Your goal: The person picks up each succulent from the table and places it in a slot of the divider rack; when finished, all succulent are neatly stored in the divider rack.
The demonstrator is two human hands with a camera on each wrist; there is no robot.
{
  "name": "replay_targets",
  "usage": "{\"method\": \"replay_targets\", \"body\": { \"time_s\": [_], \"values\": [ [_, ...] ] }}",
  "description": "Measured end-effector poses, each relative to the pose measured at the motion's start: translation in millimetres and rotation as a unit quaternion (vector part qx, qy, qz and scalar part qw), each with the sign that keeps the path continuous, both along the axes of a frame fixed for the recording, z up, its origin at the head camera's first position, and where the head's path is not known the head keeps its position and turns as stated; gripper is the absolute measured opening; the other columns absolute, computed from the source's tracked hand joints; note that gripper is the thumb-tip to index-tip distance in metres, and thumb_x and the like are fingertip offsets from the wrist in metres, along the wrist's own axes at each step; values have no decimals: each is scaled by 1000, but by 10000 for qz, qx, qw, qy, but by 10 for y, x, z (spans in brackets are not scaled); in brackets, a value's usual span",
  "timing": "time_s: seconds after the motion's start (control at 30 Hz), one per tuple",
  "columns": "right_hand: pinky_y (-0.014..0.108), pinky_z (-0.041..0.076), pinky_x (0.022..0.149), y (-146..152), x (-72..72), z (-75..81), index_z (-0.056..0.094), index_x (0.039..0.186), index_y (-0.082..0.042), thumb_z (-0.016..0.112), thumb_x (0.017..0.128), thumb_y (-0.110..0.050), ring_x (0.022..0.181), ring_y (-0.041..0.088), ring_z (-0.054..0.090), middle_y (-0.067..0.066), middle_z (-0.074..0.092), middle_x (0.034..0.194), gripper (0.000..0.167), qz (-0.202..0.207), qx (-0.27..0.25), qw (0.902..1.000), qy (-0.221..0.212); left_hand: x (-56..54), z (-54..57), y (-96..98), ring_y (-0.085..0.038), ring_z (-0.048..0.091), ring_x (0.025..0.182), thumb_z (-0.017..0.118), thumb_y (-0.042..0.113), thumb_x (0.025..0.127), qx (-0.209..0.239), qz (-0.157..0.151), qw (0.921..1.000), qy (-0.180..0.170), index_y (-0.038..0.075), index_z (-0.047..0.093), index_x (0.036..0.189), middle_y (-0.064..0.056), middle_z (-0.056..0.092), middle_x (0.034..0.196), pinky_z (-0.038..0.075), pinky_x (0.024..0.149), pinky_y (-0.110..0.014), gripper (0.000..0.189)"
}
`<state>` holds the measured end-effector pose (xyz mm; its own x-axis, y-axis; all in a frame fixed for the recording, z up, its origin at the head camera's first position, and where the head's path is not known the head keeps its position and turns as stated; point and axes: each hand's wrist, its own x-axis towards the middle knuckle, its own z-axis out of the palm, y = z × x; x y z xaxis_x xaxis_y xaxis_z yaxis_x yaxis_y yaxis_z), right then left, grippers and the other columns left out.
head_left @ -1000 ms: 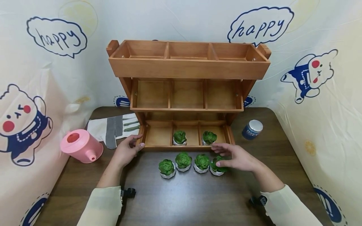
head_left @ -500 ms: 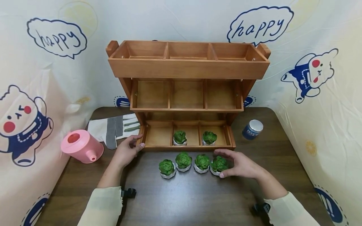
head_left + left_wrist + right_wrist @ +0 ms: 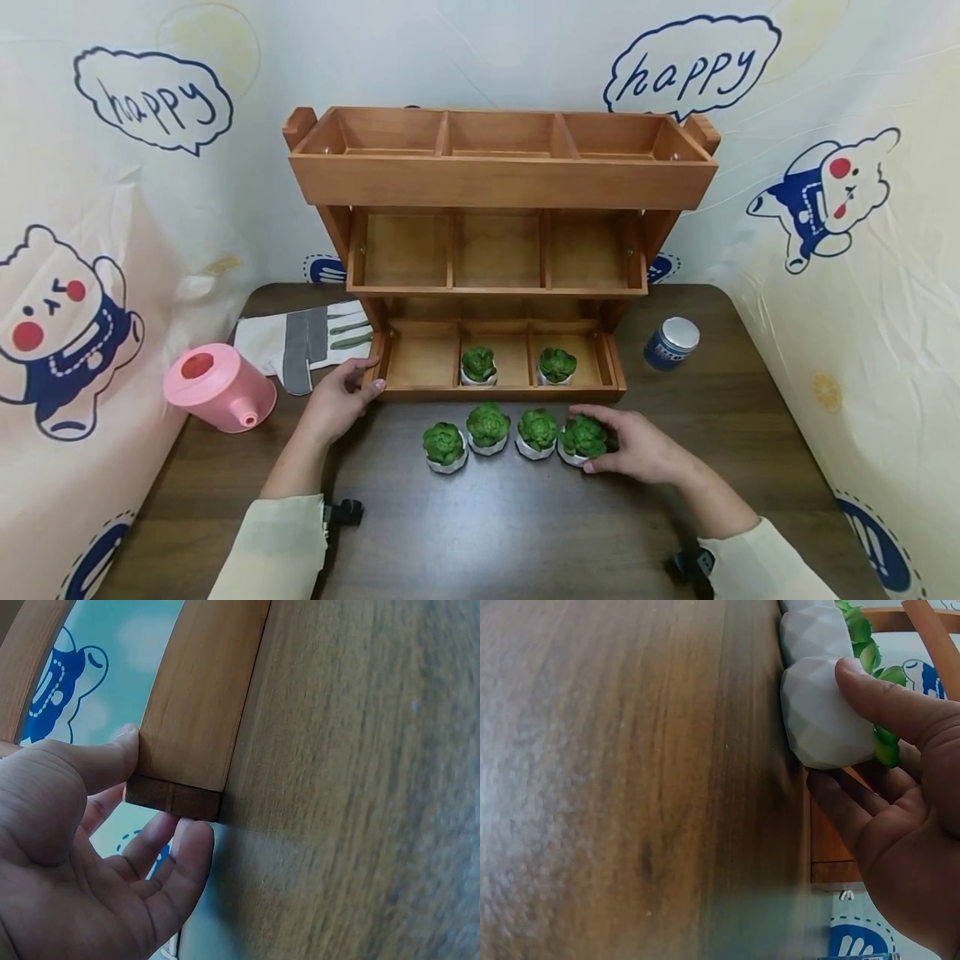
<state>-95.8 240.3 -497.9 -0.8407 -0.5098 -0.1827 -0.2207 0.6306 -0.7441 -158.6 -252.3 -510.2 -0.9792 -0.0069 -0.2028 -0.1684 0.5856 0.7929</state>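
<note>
Subject: a small artificial-looking green succulent in a white, faceted round pot (image 3: 584, 437), rightmost of a row of four. Pot upright, base on the dark brown wood-grained tabletop (image 3: 480, 542).

Right hand (image 3: 636, 448): pot lies between thumb and fingers, which pinch it from the right. Right wrist view: thumb tip overlaps the pot wall near the rim; fingers (image 3: 847, 806) bent along the opposite side, leaves toward the palm. Head view: thumb on near side, index finger on far side. Contact of the remaining fingers: cannot tell.

Three like potted succulents continue the row leftward: one just beside the subject (image 3: 537, 432), one near the middle (image 3: 487, 427), one at the left end (image 3: 445, 446).

Behind the row: brown wooden three-tier stand (image 3: 502, 185), three compartments per tier. Bottom tier holds two more such plants, one in the middle compartment (image 3: 478, 364), one in the right (image 3: 557, 365).

Left hand (image 3: 337, 402): grips the stand's bottom tier at its front left corner, thumb on one face, fingers curled about the end.

Periphery: pink watering can (image 3: 225, 392) at left; white-and-grey glove (image 3: 296, 350) behind it; blue jar with white lid (image 3: 669, 346) at right.
</note>
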Motion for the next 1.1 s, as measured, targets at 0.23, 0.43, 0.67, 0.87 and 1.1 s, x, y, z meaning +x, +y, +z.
{"method": "replay_targets", "body": {
  "time_s": [0.23, 0.43, 0.67, 0.87, 1.1],
  "values": [
    [51, 50, 100, 9, -10, -23, 54, 150, -20, 89, 83, -33, 116, 19, 62, 1, 65, 132, 77, -42, 6, 10000, 7, -11, -3, 3, -28, 58, 85, 72, 34, 100, -56, 17, 10000, -31, 24, 59, 145, -13, 52, 109, 56, 69, -34, 48],
    [44, 52, 98, 9, -10, -12, 55, 150, -19, 91, 82, -31, 112, 15, 64, -1, 67, 128, 78, 12, -23, 9999, 109, 15, 2, 15, -25, 58, 77, 72, 28, 100, 5, -49, 9996, 271, 16, 61, 143, -14, 53, 101, 56, 64, -33, 46],
    [36, 53, 94, 26, -13, 33, 55, 149, -17, 91, 81, -30, 108, 12, 65, -4, 69, 124, 78, 48, -93, 9998, 159, 30, -4, 15, -25, 59, 72, 72, 24, 100, 3, -72, 9994, 337, 16, 61, 143, -14, 54, 101, 55, 63, -34, 46],
    [34, 54, 90, 38, -21, 78, 54, 150, -18, 90, 82, -36, 103, 10, 65, -6, 69, 119, 78, 1, -81, 9998, 181, 27, -5, 14, -25, 59, 75, 72, 27, 100, -1, -8, 9997, 259, 17, 61, 144, -14, 53, 102, 55, 64, -34, 46],
    [33, 53, 88, 33, -34, 150, 53, 151, -18, 88, 83, -42, 98, 9, 64, -8, 69, 118, 80, 2, -53, 9998, 206, 24, 8, 22, -25, 57, 80, 71, 31, 100, 36, 34, 9999, 144, 18, 59, 146, -14, 52, 105, 55, 66, -33, 49]
  ]
}}
